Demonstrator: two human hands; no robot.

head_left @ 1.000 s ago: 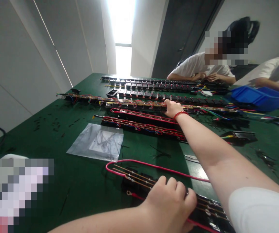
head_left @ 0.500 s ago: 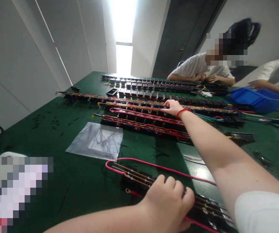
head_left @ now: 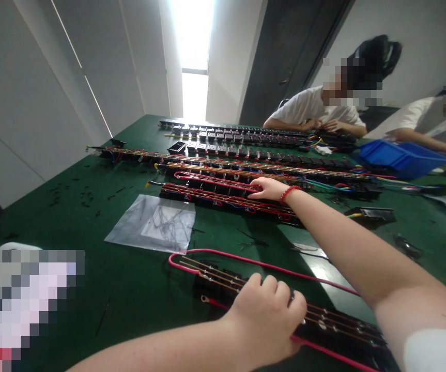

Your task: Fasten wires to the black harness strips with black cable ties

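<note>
So the left hand (head_left: pixel 267 315) is wrapped over the near black strip with thin copper-coloured rods (head_left: pixel 335 320), fingers curled down round it; that strip lies on the dark green tabletop (head_left: pixel 52 289) right in front of the wearer, with a thick pinkish-red cable (head_left: pixel 246 261) looping out past its far-left end and a small metal ring terminal (head_left: pixel 204 298) poking out just beside it.

The right hand, with a red beaded bracelet (head_left: pixel 289 192) on the wrist, is stretched out to the middle row; its thumb and forefinger are a narrow gap apart at the black strip with a red cable along its top (head_left: pixel 215 181), though I can't tell if they're actually pinching anything; the black strip with the yellow-tipped lead (head_left: pixel 223 200) lies just on the near side of it.

Nearer in there's a clear plastic bag with thin dark pieces (head_left: pixel 153 222); a blue plastic bin (head_left: pixel 401 157) sits over on the right; two people in white tops (head_left: pixel 304 106) are sitting beyond the table.
</note>
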